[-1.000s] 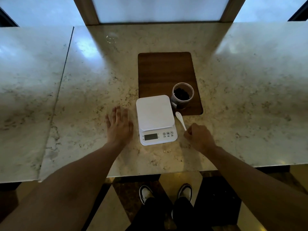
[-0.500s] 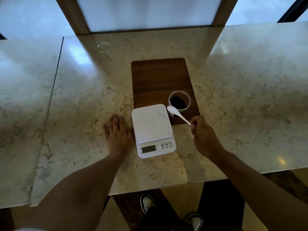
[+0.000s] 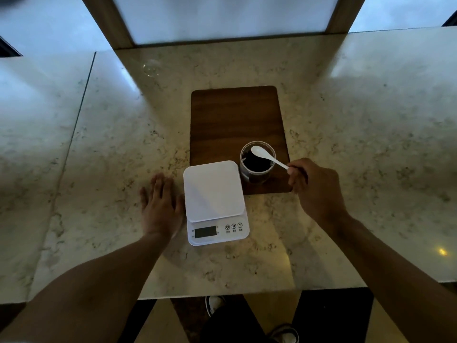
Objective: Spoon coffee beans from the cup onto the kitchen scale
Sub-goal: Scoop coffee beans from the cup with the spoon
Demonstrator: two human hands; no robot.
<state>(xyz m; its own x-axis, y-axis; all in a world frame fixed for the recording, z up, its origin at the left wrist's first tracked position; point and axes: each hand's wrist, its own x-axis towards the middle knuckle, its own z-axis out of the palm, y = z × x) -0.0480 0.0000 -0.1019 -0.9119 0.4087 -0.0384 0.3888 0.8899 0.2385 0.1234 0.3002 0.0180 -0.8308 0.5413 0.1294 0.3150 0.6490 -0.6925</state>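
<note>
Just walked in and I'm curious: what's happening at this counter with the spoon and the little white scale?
A person is about to weigh coffee beans. Their right hand holds a white plastic spoon, its bowl over the open clear cup of dark coffee beans on a wooden board. The left hand lies flat on the marble counter beside the white kitchen scale, whose platform is bare: no beans are on it yet.

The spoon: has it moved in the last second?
Yes. The spoon, held in the right hand, went from beside the scale to over the cup.
</note>
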